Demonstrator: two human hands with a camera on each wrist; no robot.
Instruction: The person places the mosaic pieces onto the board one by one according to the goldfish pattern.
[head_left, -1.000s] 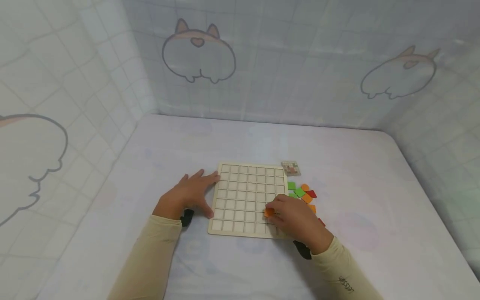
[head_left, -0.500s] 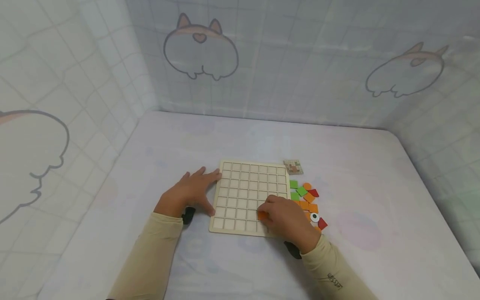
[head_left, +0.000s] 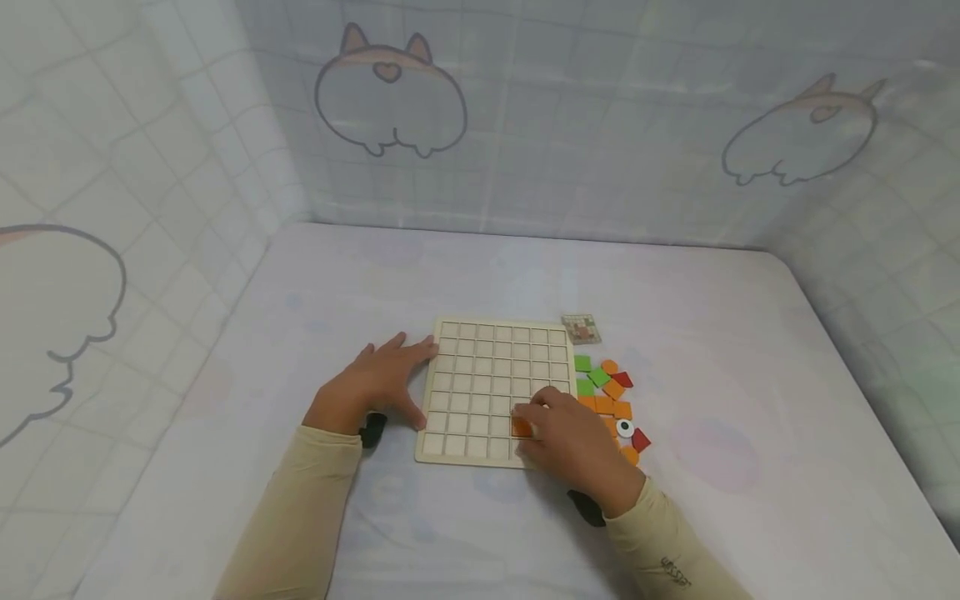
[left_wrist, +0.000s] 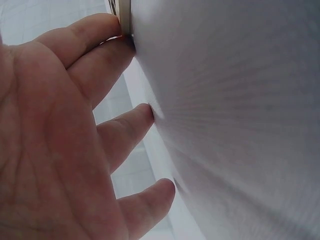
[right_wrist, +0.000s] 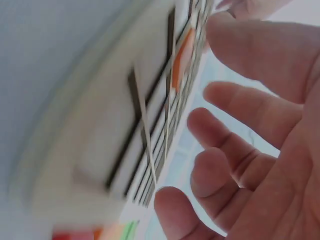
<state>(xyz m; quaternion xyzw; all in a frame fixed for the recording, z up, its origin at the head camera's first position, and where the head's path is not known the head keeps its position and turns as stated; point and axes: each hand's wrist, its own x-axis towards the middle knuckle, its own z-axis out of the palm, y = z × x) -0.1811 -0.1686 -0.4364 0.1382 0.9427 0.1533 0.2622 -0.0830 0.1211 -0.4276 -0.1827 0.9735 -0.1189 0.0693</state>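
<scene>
A pale wooden grid board (head_left: 480,325) lies on the table, its square cells edged by raised ridges. Against its left edge my left hand (head_left: 371,385) rests with fingers spread, thumb and index finger touching the rim. In the left wrist view, fingertips (left_wrist: 145,111) meet the white tabletop. An orange tile (head_left: 521,427) sits in a cell toward the board's lower right. Over that area is my right hand (head_left: 577,442), fingers loosely bent around the tile. The right wrist view shows the orange tile (right_wrist: 182,60) in the grid, apart from the thumb and fingers.
Right of the board lie loose pieces: green squares (head_left: 598,377), orange squares (head_left: 603,405), red pieces (head_left: 640,440), orange rounds (head_left: 610,367) and a white eye disc (head_left: 625,427). A small patterned card (head_left: 581,329) touches the board's top right corner. Printed curtains stand around the table.
My right hand has carried the orange tile slightly left, set it into a cell and loosened its fingers. My left hand has stayed at the board's edge.
</scene>
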